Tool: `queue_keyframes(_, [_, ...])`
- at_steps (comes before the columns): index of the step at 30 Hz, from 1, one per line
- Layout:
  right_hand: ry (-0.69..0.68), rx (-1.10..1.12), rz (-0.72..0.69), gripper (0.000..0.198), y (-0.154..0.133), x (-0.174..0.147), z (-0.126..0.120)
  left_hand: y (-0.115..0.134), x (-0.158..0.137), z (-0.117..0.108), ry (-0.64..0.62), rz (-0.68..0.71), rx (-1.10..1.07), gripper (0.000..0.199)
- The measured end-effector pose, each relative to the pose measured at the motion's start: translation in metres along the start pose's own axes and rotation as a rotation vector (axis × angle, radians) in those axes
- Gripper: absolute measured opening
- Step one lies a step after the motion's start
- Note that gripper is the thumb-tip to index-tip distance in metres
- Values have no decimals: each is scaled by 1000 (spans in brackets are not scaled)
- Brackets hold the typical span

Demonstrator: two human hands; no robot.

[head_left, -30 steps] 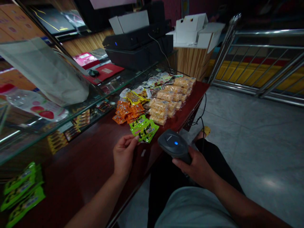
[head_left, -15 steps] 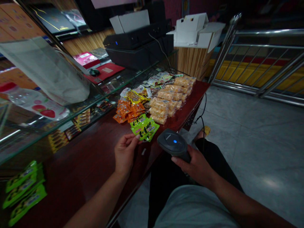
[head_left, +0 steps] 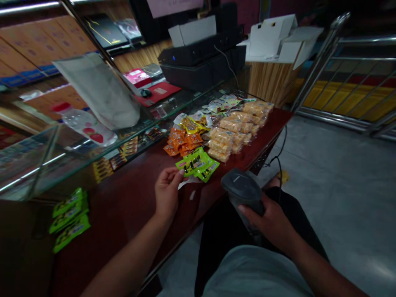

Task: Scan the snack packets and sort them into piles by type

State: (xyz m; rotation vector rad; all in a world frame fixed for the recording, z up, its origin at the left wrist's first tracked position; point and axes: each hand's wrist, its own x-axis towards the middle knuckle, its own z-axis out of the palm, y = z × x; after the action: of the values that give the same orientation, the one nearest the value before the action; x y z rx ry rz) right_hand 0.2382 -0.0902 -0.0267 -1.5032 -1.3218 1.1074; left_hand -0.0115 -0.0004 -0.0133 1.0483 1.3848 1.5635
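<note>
Indoors, the left hand (head_left: 167,190) pinches the corner of a shiny green plastic packet (head_left: 192,162) above a polished dark-red counter (head_left: 133,194) — near small orange plastic sachets (head_left: 183,141) — while the right hand (head_left: 269,218) grips a dark-grey handheld scanner (head_left: 241,185) by its handle, beside the counter's edge.

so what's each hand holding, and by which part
The left hand pinches a green packet by its lower-left edge; the right hand grips a dark handheld scanner by its handle.
</note>
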Motion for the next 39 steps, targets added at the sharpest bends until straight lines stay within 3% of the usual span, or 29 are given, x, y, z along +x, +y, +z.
queue_keyframes(3, [73,-55,44,34,6,-3,-6,18,12,-19,100,60,-1,32])
queue_keyframes(7, [105,-114,45,32,21,-1,-18,37,25,-77,197,-47,160,41])
queue_keyframes(11, [60,-134,108,37,31,3,-30,33,18,-145,297,-209,410,44])
queue_keyframes(14, [50,-102,139,36,27,3,-32,25,5,-174,254,-81,806,42])
queue_keyframes(17, [51,-82,160,34,19,1,-33,17,-7,-178,89,265,1227,42])
queue_keyframes(19, [53,-83,163,33,16,0,-32,13,-11,-173,-82,393,1372,49])
queue_keyframes(21, [62,-103,160,32,16,-2,-33,10,-13,-166,-216,394,1460,56])
queue_keyframes(24, [92,-142,169,33,22,-2,-34,12,-14,-158,-254,317,1578,52])
queue_keyframes(28, [91,-156,203,36,29,-2,-36,24,-24,-160,-122,242,1662,43])
queue_keyframes(31, [92,-172,219,36,31,-1,-36,34,-38,-177,147,164,1732,43])
queue_keyframes(35, [53,-169,188,37,41,3,-37,45,-46,-219,465,63,1811,42])
queue_keyframes(39, [26,-202,127,40,56,9,-38,50,-41,-250,506,38,1919,40])
